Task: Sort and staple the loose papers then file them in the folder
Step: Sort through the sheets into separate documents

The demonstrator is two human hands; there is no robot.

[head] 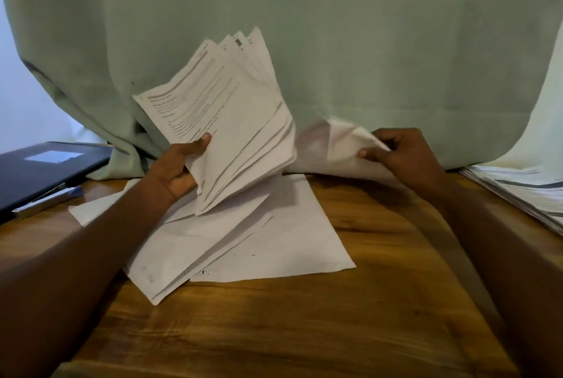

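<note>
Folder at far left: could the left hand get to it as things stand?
Probably not yet. The folder lies uncovered beside the left forearm, but the left hand grips a fanned sheaf, so it would have to put that down first.

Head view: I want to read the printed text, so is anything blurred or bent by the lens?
Head view: the sheet in the right hand is motion-smeared; print on the left hand's fanned stack is too soft to read; wide-angle curves the curtain edges.
</note>
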